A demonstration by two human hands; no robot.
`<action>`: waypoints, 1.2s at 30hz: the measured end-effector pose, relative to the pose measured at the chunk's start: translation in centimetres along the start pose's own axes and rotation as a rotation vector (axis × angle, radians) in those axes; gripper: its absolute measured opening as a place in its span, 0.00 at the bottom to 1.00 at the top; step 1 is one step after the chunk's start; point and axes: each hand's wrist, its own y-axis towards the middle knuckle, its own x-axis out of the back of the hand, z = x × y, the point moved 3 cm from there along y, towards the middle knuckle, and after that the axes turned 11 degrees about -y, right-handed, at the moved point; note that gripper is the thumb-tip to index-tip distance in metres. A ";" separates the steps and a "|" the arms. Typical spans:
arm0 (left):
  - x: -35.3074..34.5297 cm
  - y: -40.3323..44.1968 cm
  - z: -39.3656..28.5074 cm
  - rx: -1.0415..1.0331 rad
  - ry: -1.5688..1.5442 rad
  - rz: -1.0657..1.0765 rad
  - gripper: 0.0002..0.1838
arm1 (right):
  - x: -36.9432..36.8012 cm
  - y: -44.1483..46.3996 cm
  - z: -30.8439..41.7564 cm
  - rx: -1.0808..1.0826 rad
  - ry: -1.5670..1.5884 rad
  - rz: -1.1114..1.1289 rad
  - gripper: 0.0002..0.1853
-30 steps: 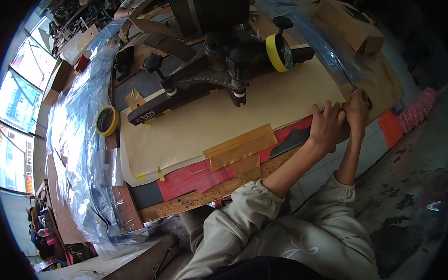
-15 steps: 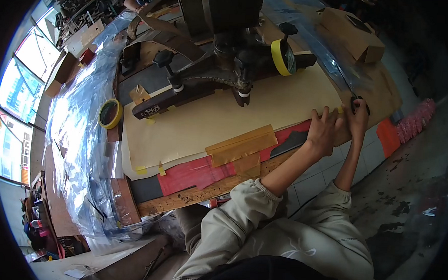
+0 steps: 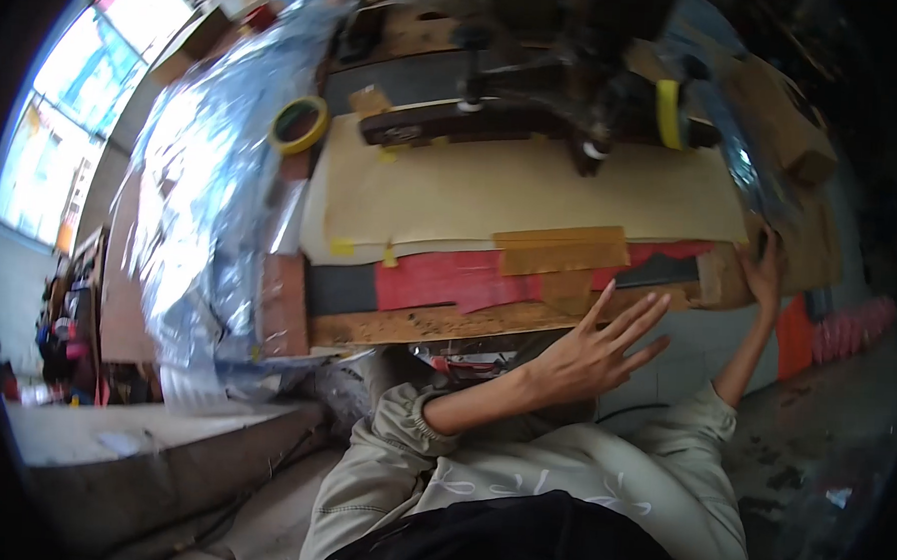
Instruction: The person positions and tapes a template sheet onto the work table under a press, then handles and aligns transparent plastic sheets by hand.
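My left hand (image 3: 611, 347) is in the air in front of the board's near edge, fingers spread and holding nothing. My right hand (image 3: 762, 271) rests by the near right corner of a large cream sheet (image 3: 532, 194), its fingers stretched out and slightly blurred. Along the sheet's near edge runs a wide strip of amber tape (image 3: 560, 250), overlapping a red piece of material (image 3: 433, 281). Small yellow tape tabs (image 3: 342, 246) hold the sheet's left corner. A dark bar with clamp knobs (image 3: 435, 127) lies across the sheet's far side.
A yellow-rimmed tape roll (image 3: 318, 129) lies left of the sheet; another yellow roll (image 3: 668, 114) hangs on the clamp frame. Crinkled clear plastic (image 3: 203, 169) covers the left side. A cardboard box (image 3: 791, 125) stands at the back right. A pink fluffy object (image 3: 855, 328) is beyond the right edge.
My left hand has left the sheet's right corner, moved left and toward me, and spread its fingers. The dark-handled tool in my right hand no longer shows there. The view has shifted.
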 end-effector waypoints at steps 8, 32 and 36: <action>8.0 -9.2 0.9 0.220 0.125 -0.125 0.24 | 6.9 -4.7 18.6 0.115 0.304 0.087 0.29; 18.6 -16.1 8.5 0.876 0.393 -0.045 0.32 | 9.1 -7.7 33.7 0.465 -0.038 0.286 0.57; 19.9 -16.8 8.2 0.887 0.411 -0.016 0.26 | 9.5 -8.3 37.0 0.612 0.015 0.280 0.59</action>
